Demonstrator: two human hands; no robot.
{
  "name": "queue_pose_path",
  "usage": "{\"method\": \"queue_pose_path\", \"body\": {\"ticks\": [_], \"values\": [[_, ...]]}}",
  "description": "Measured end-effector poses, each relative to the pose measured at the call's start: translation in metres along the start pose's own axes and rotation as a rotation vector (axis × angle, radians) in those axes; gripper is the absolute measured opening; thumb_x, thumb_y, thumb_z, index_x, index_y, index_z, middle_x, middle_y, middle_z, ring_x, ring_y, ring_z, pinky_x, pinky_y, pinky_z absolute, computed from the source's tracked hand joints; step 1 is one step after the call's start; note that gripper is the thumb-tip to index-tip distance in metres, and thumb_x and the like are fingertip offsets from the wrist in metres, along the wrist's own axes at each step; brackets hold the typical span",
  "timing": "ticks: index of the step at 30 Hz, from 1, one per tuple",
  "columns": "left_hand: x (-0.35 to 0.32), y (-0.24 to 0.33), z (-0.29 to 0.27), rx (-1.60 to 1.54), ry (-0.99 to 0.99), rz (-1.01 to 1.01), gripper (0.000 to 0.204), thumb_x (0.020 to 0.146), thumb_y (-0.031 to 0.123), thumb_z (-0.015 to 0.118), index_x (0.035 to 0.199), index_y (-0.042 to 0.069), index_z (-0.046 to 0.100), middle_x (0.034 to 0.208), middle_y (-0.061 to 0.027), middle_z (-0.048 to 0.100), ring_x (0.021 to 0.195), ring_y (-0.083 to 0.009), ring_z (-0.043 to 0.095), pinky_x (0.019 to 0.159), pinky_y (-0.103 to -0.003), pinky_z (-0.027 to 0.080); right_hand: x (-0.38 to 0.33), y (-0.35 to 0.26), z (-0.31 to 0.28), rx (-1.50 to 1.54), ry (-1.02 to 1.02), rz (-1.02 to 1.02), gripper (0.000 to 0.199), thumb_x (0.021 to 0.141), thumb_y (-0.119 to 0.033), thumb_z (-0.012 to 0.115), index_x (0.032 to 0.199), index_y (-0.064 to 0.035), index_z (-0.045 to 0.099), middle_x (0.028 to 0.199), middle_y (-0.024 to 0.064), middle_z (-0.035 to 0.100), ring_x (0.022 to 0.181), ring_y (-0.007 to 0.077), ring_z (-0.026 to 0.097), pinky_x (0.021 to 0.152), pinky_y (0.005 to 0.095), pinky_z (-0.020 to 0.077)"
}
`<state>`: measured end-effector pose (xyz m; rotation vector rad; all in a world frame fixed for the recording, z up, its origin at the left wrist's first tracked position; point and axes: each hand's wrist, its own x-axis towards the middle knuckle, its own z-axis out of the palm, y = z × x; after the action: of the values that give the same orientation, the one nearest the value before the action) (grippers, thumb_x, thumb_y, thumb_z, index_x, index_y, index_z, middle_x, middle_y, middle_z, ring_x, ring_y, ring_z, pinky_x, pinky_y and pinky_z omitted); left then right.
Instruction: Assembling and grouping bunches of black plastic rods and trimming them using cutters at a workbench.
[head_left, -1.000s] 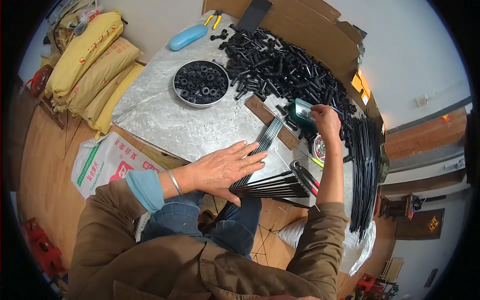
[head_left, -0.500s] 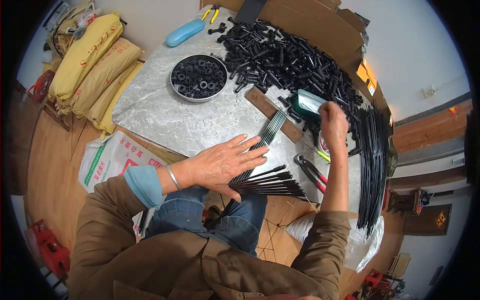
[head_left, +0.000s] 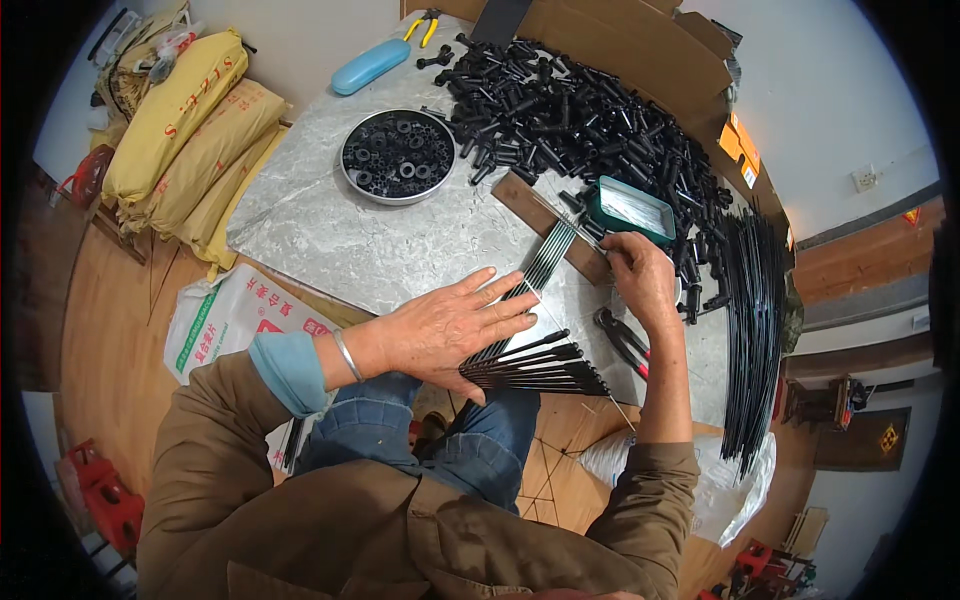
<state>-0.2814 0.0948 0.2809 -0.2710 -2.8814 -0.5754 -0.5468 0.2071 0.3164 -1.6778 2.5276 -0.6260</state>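
Note:
My left hand [head_left: 450,325] lies flat with fingers spread across a row of thin dark rods [head_left: 545,258]. Below the hand the rods fan out toward the right, ending in black tips [head_left: 572,352]. Their far ends rest on a brown wooden strip [head_left: 522,201]. My right hand [head_left: 648,282] is closed in a pinch beside the strip's right end; whatever its fingertips hold is too small to make out. Just beyond it stands a teal box [head_left: 598,212] with thin silvery pieces inside. Pliers with red handles [head_left: 628,350] lie below the right hand, partly behind the forearm.
Black tubular parts [head_left: 570,110] are heaped at the back, against cardboard [head_left: 640,55]. A round metal bowl [head_left: 352,184] holds black rings. A blue case [head_left: 370,67] and yellow-handled pliers [head_left: 428,30] lie at the far left. Long black rods [head_left: 752,340] hang over the right edge.
My right hand has moved from the teal box down and slightly left, to the wooden strip's right end. The box now shows fully. My left hand stays on the rods.

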Motion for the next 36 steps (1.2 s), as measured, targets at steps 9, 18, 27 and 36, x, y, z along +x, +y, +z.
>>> {"method": "queue_pose_path", "body": {"ticks": [9,18,27,36], "values": [[0.001,-0.001,0.000,-0.004,0.005,0.001,0.104,0.061,0.056,0.075,0.140,0.002,0.035,0.150,-0.0154,0.027,0.140,-0.0351,0.022,0.115,-0.048,0.018,0.003,-0.002,-0.001,0.023,0.005,0.025,0.016,0.082,-0.008,0.060,0.095,-0.0061,0.068,0.091,0.0098,0.067,0.080,0.0237,0.066,0.074,0.0322,0.0500],[0.001,0.000,-0.002,-0.016,-0.005,-0.003,0.102,0.062,0.054,0.076,0.140,0.002,0.035,0.149,-0.0154,0.027,0.140,-0.0353,0.021,0.115,-0.048,0.018,0.009,-0.005,0.001,0.031,0.004,0.008,0.016,0.083,-0.008,0.059,0.096,-0.0062,0.069,0.091,0.0096,0.068,0.079,0.0234,0.066,0.074,0.0319,0.0498],[0.002,-0.001,0.000,-0.015,-0.012,-0.003,0.100,0.063,0.054,0.075,0.139,0.001,0.036,0.149,-0.0165,0.027,0.140,-0.0351,0.019,0.115,-0.048,0.018,0.011,-0.016,-0.007,0.015,-0.068,0.091,0.019,0.082,-0.010,0.057,0.095,-0.0056,0.069,0.085,0.0126,0.069,0.080,0.0254,0.067,0.074,0.0326,0.0497],[0.002,-0.002,-0.001,-0.034,-0.023,-0.003,0.102,0.063,0.053,0.076,0.139,0.000,0.035,0.150,-0.0170,0.025,0.141,-0.0352,0.018,0.115,-0.048,0.017,0.015,-0.003,0.002,0.109,-0.057,0.079,0.017,0.082,-0.006,0.059,0.096,-0.0036,0.069,0.083,0.0102,0.068,0.075,0.0178,0.064,0.071,0.0291,0.0486]]}}
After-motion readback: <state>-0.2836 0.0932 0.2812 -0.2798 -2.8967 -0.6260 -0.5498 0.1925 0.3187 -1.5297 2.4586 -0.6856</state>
